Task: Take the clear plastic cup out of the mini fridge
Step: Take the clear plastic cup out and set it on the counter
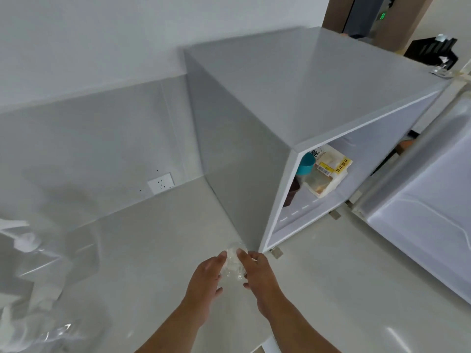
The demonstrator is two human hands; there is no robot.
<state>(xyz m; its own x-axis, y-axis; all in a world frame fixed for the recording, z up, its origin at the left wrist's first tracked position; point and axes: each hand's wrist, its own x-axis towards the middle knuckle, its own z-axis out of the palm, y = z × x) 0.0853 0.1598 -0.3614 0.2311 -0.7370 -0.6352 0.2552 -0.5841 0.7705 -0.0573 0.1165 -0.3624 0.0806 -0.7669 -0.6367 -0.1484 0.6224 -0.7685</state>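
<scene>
The clear plastic cup (234, 261) is outside the mini fridge (280, 103), held over the pale bench (158, 250) just beside the fridge's lower front corner; it is thin, see-through and round, and its rim and walls blur into the surface behind. The left hand (204, 278) curls round its left side with the thumb up near the rim, and the right hand (257, 273) closes on its right side, so the cup is clasped between both. The mini fridge is a boxy matte grey cabinet with a smooth flat top and a white inner lining; its door (428, 200) hangs open to the right, showing a moulded white inner panel. Inside lie a bottle with a teal cap (305, 166) and a soft plastic food packet (328, 171) with a yellow label bearing Chinese characters and a barcode, too small to read surely. The bench is glossy, light beige and stone-like. A low grey backsplash meets it, carrying a white wall socket (161, 183), with a plain white wall above. Crumpled clear plastic bags (30, 263) lie at the far left.
</scene>
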